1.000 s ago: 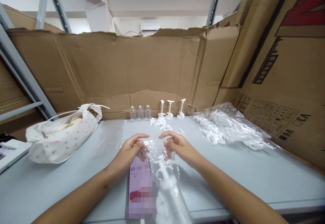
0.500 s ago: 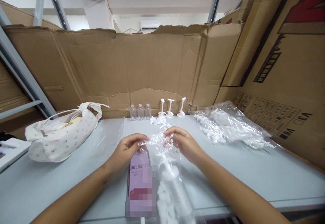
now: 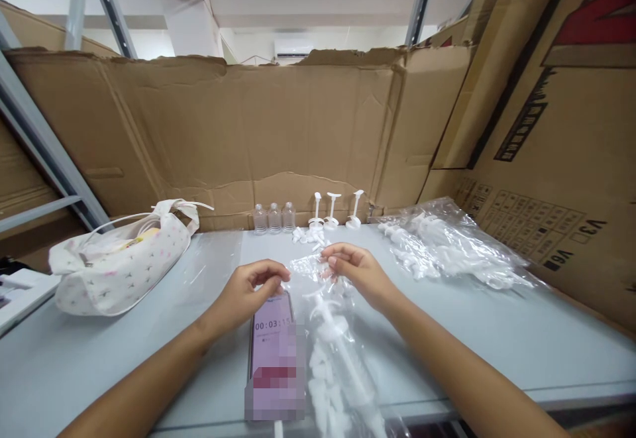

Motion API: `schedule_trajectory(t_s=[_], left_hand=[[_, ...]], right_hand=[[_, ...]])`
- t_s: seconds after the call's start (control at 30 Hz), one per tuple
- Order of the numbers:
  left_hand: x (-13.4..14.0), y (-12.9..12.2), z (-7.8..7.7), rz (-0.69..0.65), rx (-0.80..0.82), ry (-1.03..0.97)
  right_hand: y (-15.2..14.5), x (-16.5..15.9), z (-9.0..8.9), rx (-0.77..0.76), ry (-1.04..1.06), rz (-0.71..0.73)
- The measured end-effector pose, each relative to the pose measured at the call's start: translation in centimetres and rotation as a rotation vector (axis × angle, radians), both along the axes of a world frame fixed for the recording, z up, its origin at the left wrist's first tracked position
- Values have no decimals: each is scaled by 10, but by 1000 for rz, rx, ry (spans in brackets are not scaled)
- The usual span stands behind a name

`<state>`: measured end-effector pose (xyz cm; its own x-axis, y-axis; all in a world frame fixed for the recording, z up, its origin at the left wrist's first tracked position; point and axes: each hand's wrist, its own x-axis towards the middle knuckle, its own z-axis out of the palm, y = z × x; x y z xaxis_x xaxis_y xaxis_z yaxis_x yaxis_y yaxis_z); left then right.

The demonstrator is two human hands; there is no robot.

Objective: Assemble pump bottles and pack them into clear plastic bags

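Note:
Both hands are over the table at a clear plastic bag (image 3: 307, 267). My left hand (image 3: 258, 284) curls at the bag's left edge, thumb and forefinger close together on the thin film; the exact contact is hard to see. My right hand (image 3: 358, 271) pinches the bag's right edge near its upper end. Inside the bag, a white-flanged clear syringe-like piece (image 3: 342, 352) lies lengthwise toward me, beside several small white pieces (image 3: 322, 385). A phone (image 3: 272, 352) showing a timer lies below my left hand.
Three small clear bottles (image 3: 274, 218) and three white plunger-like pieces (image 3: 332, 213) stand at the back, near a pile of small white parts (image 3: 308, 235). A filled plastic bag (image 3: 452, 242) lies right, a patterned cloth bag (image 3: 124, 272) left. Cardboard (image 3: 298, 126) walls the back.
The film between my hands has gone slacker and settled lower. My right thumb has come round over the fingers; my left hand has shifted slightly left.

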<state>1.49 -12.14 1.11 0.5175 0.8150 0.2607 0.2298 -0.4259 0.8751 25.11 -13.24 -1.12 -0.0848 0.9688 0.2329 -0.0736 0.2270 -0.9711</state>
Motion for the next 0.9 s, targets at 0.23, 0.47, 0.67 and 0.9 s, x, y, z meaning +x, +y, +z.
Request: schedule_trajectory(t_s=[0.23,0.47,0.67,0.9], left_hand=[[-8,10,1,-77,117,61],[3,3,20,10,268,353],[27,-1,30,-64,395,601],[28,1,49,48,567,490]], right_hand=[[1,2,0,76,-87,-14],[-16,-17,1,256,-325,42],[-20,-19,-1,390,-311,41],[-7,8,4,66,-305,287]])
